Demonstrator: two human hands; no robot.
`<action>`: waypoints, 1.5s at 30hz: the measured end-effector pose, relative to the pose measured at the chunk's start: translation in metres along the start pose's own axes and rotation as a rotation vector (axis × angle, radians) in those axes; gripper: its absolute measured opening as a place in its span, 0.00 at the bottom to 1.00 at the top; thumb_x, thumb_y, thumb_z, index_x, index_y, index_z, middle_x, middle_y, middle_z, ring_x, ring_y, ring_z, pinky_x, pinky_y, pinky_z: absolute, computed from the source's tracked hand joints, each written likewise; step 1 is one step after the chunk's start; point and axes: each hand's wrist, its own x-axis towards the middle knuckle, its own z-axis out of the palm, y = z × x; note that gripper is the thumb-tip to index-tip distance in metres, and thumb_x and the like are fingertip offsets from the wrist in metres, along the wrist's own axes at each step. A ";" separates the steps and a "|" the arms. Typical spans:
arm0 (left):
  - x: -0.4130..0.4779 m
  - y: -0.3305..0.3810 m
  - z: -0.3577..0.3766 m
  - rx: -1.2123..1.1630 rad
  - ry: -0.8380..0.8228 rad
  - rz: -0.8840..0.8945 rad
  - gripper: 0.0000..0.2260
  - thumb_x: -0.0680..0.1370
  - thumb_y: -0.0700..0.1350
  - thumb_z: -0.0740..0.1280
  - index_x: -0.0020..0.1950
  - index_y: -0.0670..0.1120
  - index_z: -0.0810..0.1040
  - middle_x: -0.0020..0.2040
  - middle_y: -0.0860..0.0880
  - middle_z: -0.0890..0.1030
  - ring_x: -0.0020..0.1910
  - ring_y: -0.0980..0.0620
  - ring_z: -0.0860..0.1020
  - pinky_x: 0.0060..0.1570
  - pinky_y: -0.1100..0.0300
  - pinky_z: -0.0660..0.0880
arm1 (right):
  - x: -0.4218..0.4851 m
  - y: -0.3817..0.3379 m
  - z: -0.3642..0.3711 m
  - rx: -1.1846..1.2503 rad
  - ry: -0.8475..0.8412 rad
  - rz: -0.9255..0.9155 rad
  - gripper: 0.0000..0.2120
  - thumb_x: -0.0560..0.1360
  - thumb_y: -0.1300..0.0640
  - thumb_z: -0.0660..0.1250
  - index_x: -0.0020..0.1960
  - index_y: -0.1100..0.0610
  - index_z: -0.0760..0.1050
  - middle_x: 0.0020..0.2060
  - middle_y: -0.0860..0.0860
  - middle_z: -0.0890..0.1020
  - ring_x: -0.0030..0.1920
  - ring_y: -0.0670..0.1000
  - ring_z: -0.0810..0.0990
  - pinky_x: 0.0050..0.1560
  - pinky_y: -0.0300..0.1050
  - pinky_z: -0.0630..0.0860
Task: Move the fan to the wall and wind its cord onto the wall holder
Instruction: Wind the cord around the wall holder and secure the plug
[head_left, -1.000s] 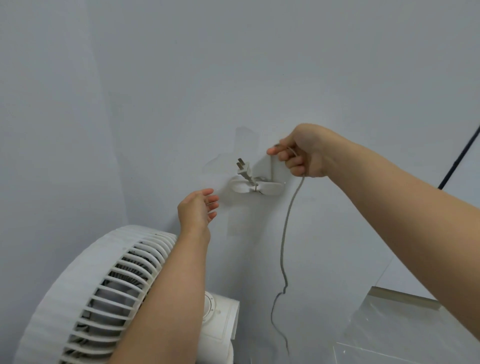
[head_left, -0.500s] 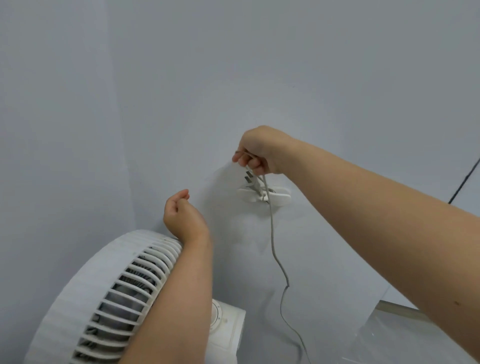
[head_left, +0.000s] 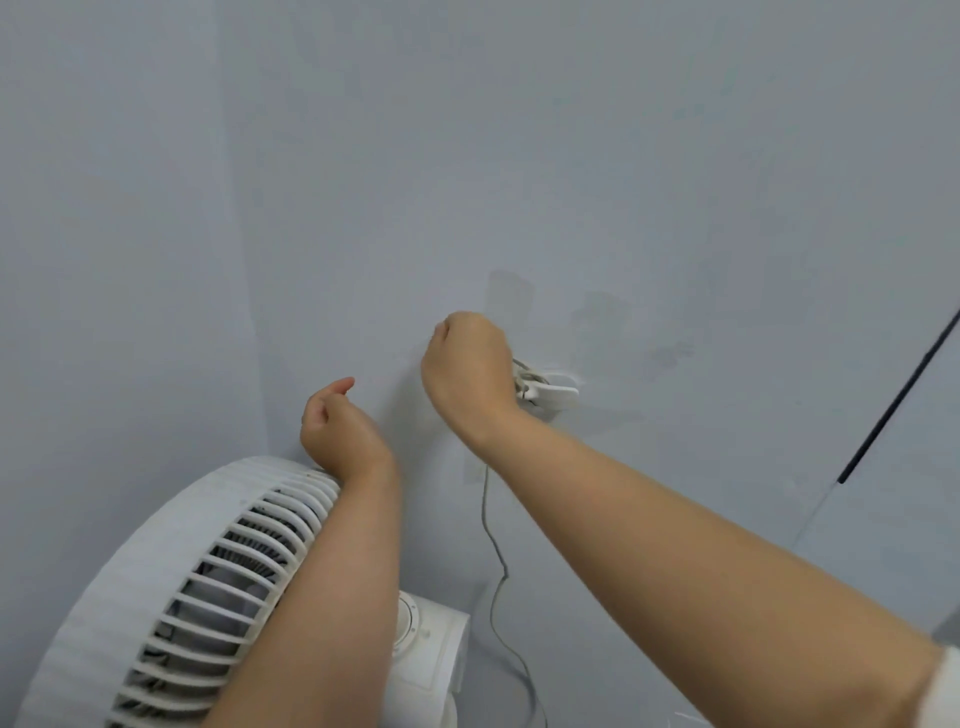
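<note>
The white fan (head_left: 171, 587) stands against the grey wall at the lower left, its ribbed grille facing me. A white wall holder (head_left: 550, 391) is fixed to the wall right of centre, with cord wrapped on it. My right hand (head_left: 467, 364) is curled in a fist just left of the holder and covers its left half; it grips the grey cord (head_left: 493, 545), which drops from under my wrist down to the floor beside the fan base. The plug is hidden. My left hand (head_left: 337, 426) hovers above the fan's top rim, fingers loosely curled, holding nothing.
The fan's white base with a round dial (head_left: 415, 629) sits under my left forearm. A dark cable (head_left: 893, 400) runs diagonally down the wall at the right. The corner of the two walls lies at the left.
My right hand has swung leftward and down around the holder with the cord, now covering the plug. My left hand has stayed above the fan rim, its fingers loosely curled.
</note>
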 end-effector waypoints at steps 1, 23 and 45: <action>0.001 0.000 -0.001 -0.005 0.004 0.004 0.15 0.71 0.36 0.54 0.38 0.49 0.79 0.46 0.49 0.78 0.45 0.53 0.73 0.47 0.59 0.69 | -0.003 0.001 0.004 0.017 -0.011 0.002 0.11 0.75 0.66 0.55 0.35 0.58 0.64 0.34 0.53 0.72 0.39 0.56 0.68 0.33 0.45 0.56; 0.000 0.001 0.001 -0.006 -0.055 -0.058 0.13 0.72 0.36 0.56 0.43 0.45 0.80 0.46 0.49 0.79 0.47 0.54 0.75 0.43 0.64 0.70 | -0.039 0.080 0.055 0.163 -0.344 0.170 0.10 0.74 0.67 0.53 0.43 0.56 0.70 0.47 0.60 0.82 0.49 0.63 0.80 0.51 0.57 0.78; -0.020 0.001 0.006 0.046 -0.527 -0.229 0.06 0.75 0.39 0.62 0.40 0.45 0.77 0.37 0.47 0.78 0.35 0.51 0.77 0.35 0.61 0.70 | -0.014 0.143 -0.077 0.302 -0.220 0.538 0.13 0.74 0.60 0.67 0.32 0.62 0.74 0.21 0.55 0.70 0.14 0.47 0.58 0.20 0.29 0.55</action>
